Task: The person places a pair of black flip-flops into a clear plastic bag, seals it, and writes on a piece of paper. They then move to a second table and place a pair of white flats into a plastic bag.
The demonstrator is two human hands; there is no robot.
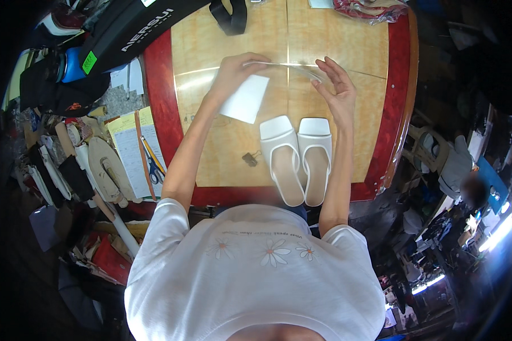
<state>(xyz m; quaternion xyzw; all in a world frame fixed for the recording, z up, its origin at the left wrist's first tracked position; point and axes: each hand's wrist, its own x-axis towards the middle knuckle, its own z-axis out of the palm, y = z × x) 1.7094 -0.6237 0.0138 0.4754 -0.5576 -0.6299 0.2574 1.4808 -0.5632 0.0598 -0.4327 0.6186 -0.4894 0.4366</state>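
Over the far middle of the table, my left hand (pixel 237 74) is closed, pinching one end of a thin, clear plastic sheet (pixel 293 66). The sheet is seen nearly edge-on, so its full shape cannot be made out. At its other end is my right hand (pixel 340 86), thumb and fingers curved about the plastic with a gap between their tips. Partly below my left hand lies a white sheet of paper (pixel 246 101). Nearer to me, a left white sandal (pixel 280 162) and a right white sandal (pixel 316 162) stand side by side, open-toed ends pointing away.
A black binder clip (pixel 250 159) lies left of the sandals on the red-edged table (pixel 222 196). Beyond are a black strap (pixel 230 20) and a crumpled plastic-wrapped bundle (pixel 370 9). To the left are a black case (pixel 136 28), a written pad (pixel 132 150) and scissors (pixel 155 169).
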